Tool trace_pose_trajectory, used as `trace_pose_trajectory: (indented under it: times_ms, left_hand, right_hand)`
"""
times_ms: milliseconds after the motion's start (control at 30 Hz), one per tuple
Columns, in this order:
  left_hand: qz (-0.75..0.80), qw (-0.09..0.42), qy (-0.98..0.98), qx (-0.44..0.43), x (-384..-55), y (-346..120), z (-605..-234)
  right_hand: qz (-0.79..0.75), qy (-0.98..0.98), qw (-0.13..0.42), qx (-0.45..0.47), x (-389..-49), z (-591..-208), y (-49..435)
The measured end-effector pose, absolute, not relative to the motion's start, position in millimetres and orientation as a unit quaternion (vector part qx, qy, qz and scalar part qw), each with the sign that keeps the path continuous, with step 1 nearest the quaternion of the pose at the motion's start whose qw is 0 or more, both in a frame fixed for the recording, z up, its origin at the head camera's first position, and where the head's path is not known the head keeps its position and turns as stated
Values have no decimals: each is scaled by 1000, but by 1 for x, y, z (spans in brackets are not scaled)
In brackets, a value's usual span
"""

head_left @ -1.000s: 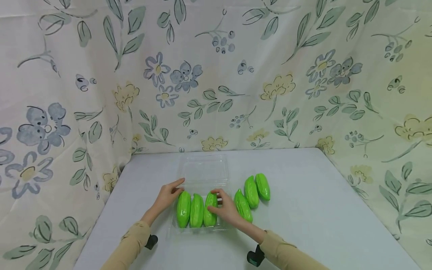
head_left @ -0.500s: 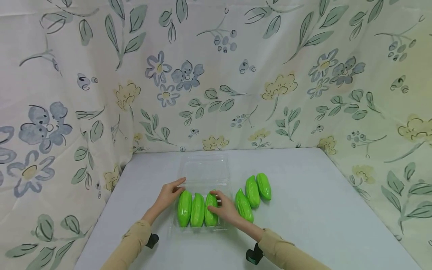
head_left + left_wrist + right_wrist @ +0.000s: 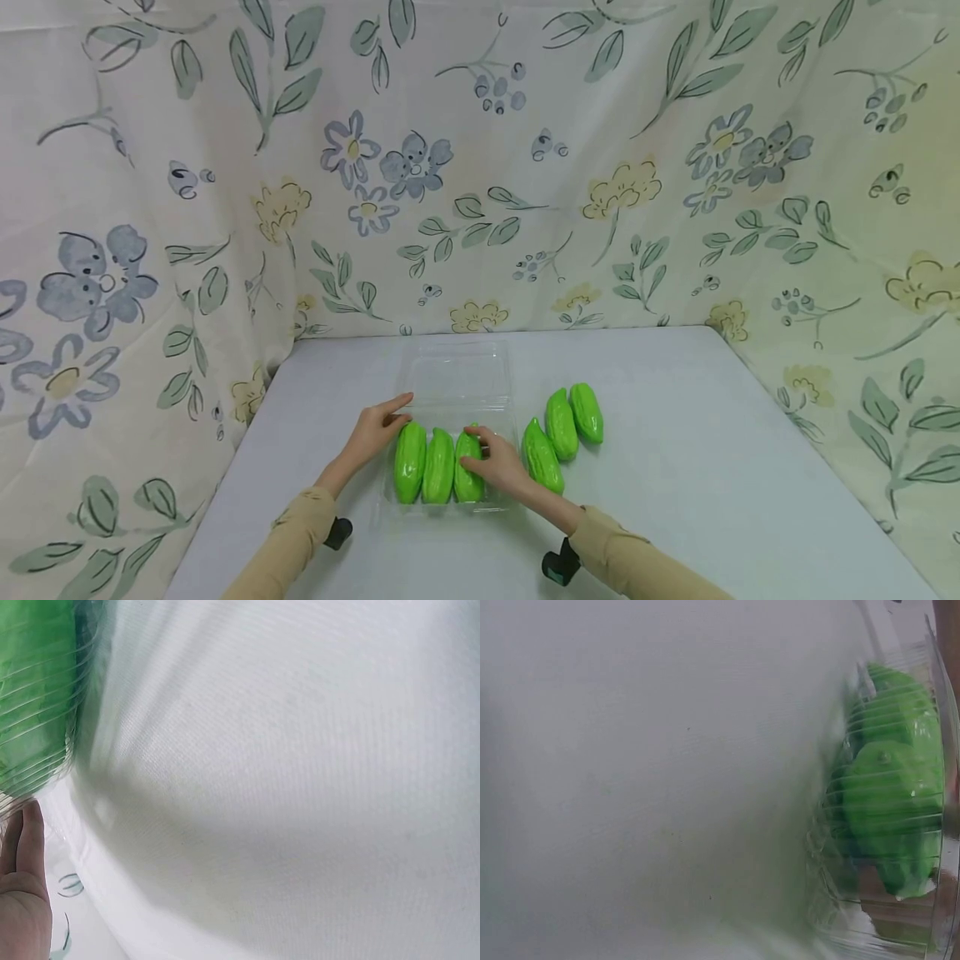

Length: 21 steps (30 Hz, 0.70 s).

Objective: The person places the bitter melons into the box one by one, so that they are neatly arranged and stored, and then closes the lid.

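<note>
A clear plastic clamshell box [image 3: 497, 492] lies with its lid [image 3: 454, 371] folded back. Three glossy, ridged green gourds stand side by side in it: a left one [image 3: 409, 463], a middle one [image 3: 438, 467] and a right one [image 3: 469, 481]. My right hand [image 3: 501, 463] holds the right gourd between thumb and fingers; through the box's ribbed wall the right wrist view shows gourds [image 3: 892, 787] and part of the hand. My left hand [image 3: 372, 433] touches the box's back left corner near the left gourd. Its visible fingers [image 3: 30, 840] are straight in the left wrist view.
To the right of the box, three more green gourds lie on the white table [image 3: 675, 467]: a near one [image 3: 542, 458], a second one [image 3: 561, 423] and a far one [image 3: 586, 413]. A floral curtain [image 3: 480, 167] hangs behind the table and along both sides.
The head view has shifted slightly. Both hands stay at the box, with the right hand's fingers moved only a little on the right gourd. The gourds keep their places.
</note>
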<state>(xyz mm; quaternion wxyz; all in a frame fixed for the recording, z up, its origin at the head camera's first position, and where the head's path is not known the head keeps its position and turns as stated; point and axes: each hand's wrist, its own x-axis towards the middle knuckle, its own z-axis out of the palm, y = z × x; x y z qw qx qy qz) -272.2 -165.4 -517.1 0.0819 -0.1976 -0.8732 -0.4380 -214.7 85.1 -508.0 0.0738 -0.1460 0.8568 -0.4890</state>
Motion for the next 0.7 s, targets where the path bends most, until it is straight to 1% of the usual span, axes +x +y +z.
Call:
trace_pose_trajectory:
  times_ms: [233, 700]
  left_hand:
    - [-438, 77, -875, -192, -273, -166, -518]
    - [-440, 75, -873, -195, -272, -166, -518]
  right_hand:
    - [-485, 859, 80, -144, -215, -506, 85]
    - [-482, 862, 75, -139, -211, -505, 84]
